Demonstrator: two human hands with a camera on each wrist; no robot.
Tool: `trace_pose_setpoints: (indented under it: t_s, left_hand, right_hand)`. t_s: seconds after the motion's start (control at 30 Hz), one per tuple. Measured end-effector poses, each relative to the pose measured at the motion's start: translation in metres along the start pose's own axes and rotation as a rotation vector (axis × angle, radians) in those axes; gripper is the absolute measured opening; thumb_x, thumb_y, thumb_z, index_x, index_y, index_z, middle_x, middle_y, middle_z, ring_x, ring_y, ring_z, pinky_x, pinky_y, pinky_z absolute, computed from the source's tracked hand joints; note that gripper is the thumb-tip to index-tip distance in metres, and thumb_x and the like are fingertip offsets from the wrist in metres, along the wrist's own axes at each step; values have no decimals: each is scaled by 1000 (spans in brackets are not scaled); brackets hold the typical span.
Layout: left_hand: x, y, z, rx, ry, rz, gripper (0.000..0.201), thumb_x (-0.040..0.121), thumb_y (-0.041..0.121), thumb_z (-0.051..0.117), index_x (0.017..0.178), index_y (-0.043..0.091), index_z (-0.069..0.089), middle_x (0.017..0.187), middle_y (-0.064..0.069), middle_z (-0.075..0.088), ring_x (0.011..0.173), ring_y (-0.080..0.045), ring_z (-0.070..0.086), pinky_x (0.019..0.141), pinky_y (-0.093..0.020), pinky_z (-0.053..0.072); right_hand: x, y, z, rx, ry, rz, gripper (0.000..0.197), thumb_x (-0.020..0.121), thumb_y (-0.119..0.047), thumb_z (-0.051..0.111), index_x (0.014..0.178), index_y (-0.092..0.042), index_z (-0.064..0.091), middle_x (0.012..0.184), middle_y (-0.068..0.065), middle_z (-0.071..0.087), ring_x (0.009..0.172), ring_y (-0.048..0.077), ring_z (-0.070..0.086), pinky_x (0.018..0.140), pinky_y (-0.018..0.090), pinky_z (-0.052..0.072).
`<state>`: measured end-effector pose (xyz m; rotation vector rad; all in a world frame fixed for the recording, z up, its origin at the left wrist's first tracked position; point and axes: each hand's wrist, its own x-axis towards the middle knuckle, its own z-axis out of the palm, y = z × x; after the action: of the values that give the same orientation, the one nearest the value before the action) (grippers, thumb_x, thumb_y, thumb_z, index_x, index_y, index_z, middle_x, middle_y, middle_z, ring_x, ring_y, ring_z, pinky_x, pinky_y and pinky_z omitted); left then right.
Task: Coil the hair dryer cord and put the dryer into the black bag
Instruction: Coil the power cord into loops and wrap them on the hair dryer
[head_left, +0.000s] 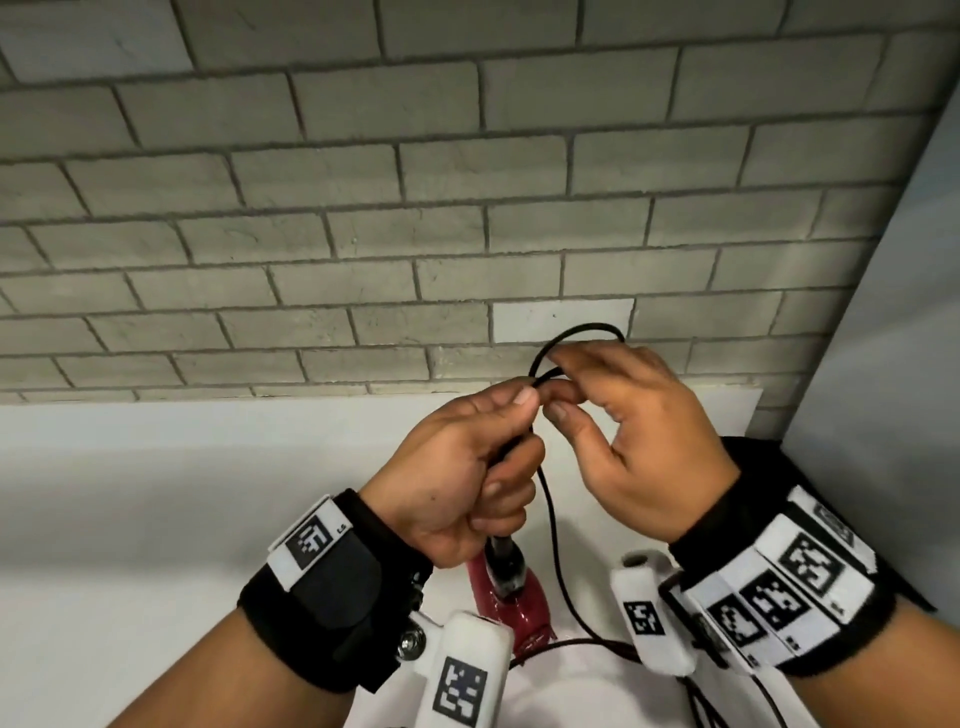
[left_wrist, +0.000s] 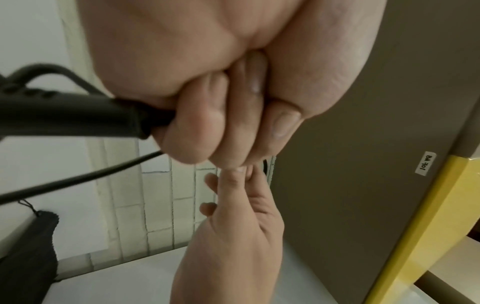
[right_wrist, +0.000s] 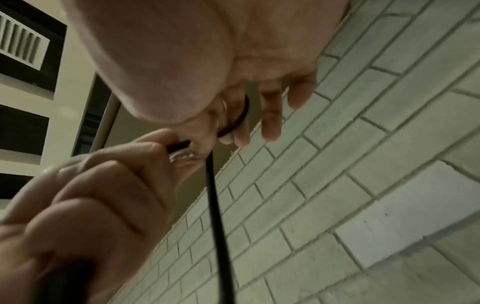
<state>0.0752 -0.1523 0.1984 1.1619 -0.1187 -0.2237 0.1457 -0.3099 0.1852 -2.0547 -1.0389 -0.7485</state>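
Observation:
My left hand (head_left: 498, 447) is curled round the black cord (head_left: 550, 519) just above the thick black strain relief (left_wrist: 64, 117) of the red hair dryer (head_left: 524, 597), which hangs below it. My right hand (head_left: 561, 384) pinches a small loop of the same cord between thumb and fingers, touching the left thumb tip. The cord (right_wrist: 215, 205) drops straight down from that pinch and trails off under my right wrist. The black bag (left_wrist: 28, 242), with a drawstring, lies on the white surface in the left wrist view.
A white countertop (head_left: 156, 493) runs below my hands, backed by a grey brick wall (head_left: 363, 208). A grey panel (head_left: 883, 338) closes off the right side. Something yellow (left_wrist: 415, 226) stands beside that panel in the left wrist view.

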Motion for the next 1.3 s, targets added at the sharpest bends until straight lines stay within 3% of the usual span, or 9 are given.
trace_pose_setpoints:
  t_s: [0.17,0.27,0.4,0.53,0.73,0.87,1.03,1.17,1.3]
  left_hand:
    - [-10,2,-7,36,8,-22,32,91,28,50,115,19,69,40,4,23,34,-8,10,41,-19,6]
    - [-13,-2,-11,113,47,-81,31,94,25,49,118,16,68,40,5,23,33,-6,12,41,-17,6]
    - [-26,-1,-25,128,31,-111,32,95,23,49,119,10,66,38,6,24,33,-6,12,41,-18,7]
    - [-39,7,-39,65,68,-73,35,90,23,53,120,10,66,37,6,24,34,-7,9,42,-20,5]
    - [-32,13,-34,115,185,-72,33,92,26,50,117,15,68,39,5,22,36,-8,9,43,-20,4]
    - [-25,15,-23,99,143,-57,31,89,26,52,110,14,71,37,5,23,36,-9,7,43,-20,4]
    - [-24,16,-24,5,53,-14,24,89,25,52,95,5,64,34,5,27,32,-8,9,41,-16,7]
    - [-24,8,-30,-31,-60,-27,30,91,28,51,75,5,60,34,2,39,26,-6,22,38,-14,12]
    - [-24,4,-28,-126,-225,-11,34,98,31,42,87,3,57,44,-11,58,25,-9,38,37,-13,24]
  right_hand:
    - [-1,11,-9,385,-128,337,68,76,-55,73,135,-27,54,126,-18,64,90,6,69,77,25,54]
    - [-4,24,-10,545,-250,646,108,62,-40,87,148,-13,28,141,-18,51,62,16,72,57,25,54]
    - [2,53,-23,927,-52,1021,88,67,-21,81,142,-5,38,124,4,70,39,26,57,47,27,40]
    - [-3,68,-39,1025,-174,1229,45,66,-30,72,104,-9,60,111,14,75,38,20,50,43,25,40]
    - [-5,23,-42,874,-16,663,41,49,-30,91,81,-11,74,77,16,74,53,23,67,54,32,52]
    - [25,-20,-21,706,-281,200,48,76,-7,66,122,-18,60,123,3,68,117,10,64,101,26,47]
    - [39,-22,2,737,-286,216,8,86,-5,68,91,-2,74,75,-2,72,62,4,65,63,21,52]
    - [44,-25,-9,657,-329,100,10,74,-11,80,84,-10,78,79,4,71,74,17,71,72,33,59]
    - [54,-24,-13,548,-320,13,9,76,-13,76,84,-12,79,79,1,72,76,17,71,74,32,58]
